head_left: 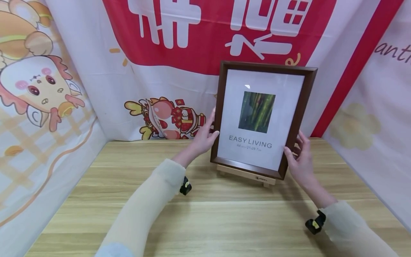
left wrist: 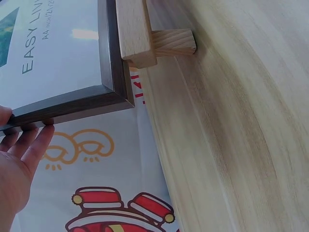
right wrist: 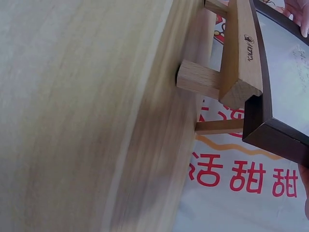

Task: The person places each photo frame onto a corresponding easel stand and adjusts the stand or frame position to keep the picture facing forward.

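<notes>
A dark brown picture frame [head_left: 257, 110] stands upright on the ledge of a small wooden easel [head_left: 244, 174]. It holds a white sheet with a green picture and the words "EASY LIVING". My left hand [head_left: 203, 138] grips its left side at about mid height, thumb at the front edge and fingers along the outer side. Lower on the right side, my right hand [head_left: 302, 161] holds the other edge, its thumb on the front. In the right wrist view the frame's bottom corner [right wrist: 268, 130] sits over the end of the ledge [right wrist: 239, 53].
The easel stands on a wood-grain table [head_left: 205, 221], near its back edge. Behind hangs a printed red and white cloth [head_left: 154, 82], with more printed cloth [head_left: 38, 142] at the left and right. A small black device [head_left: 185, 186] is at my left cuff, another [head_left: 315, 223] at my right.
</notes>
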Tool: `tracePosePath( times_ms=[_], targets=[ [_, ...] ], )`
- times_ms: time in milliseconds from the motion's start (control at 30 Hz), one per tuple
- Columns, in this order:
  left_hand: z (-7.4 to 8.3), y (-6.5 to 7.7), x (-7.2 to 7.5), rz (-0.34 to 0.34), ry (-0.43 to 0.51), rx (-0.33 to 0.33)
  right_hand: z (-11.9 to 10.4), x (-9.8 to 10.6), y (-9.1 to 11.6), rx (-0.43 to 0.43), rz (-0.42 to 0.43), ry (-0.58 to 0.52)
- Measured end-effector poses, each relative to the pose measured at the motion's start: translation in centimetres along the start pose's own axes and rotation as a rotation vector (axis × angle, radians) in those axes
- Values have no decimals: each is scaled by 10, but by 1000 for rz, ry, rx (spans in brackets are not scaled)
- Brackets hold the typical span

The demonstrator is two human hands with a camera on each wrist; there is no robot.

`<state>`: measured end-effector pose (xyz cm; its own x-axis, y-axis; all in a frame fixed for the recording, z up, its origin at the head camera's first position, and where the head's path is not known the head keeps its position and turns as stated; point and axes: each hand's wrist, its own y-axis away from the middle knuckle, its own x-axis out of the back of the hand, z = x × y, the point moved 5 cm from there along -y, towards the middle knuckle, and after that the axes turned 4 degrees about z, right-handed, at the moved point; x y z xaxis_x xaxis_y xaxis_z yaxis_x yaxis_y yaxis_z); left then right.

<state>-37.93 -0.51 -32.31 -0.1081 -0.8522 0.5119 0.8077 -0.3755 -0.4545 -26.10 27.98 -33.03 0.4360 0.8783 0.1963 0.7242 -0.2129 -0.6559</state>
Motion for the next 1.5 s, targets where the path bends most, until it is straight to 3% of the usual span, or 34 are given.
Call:
tracePosePath(
  times_ms=[267, 533, 667, 867, 1100, 1300, 1500],
  targets=[
    [-2, -3, -3, 30, -14, 30, 29, 1, -2, -13, 14, -1],
    [-6, -6, -6, 74, 22, 45, 30, 1, -4, -34, 17, 18],
    [-12, -4, -5, 86, 72, 62, 19, 2, -2, -93, -19, 35],
    [-30, 27, -7, 52, 196, 115, 37, 10, 24, -296, -73, 43],
    [-49, 66, -19, -24, 277, 176, 34, 4, 65, -391, -91, -17],
    [-55, 80, -35, -58, 257, 200, 38, -10, 82, -459, -151, -52],
    [-56, 86, -46, -59, 219, 256, 42, -19, 84, -478, -139, -56]
  ],
)
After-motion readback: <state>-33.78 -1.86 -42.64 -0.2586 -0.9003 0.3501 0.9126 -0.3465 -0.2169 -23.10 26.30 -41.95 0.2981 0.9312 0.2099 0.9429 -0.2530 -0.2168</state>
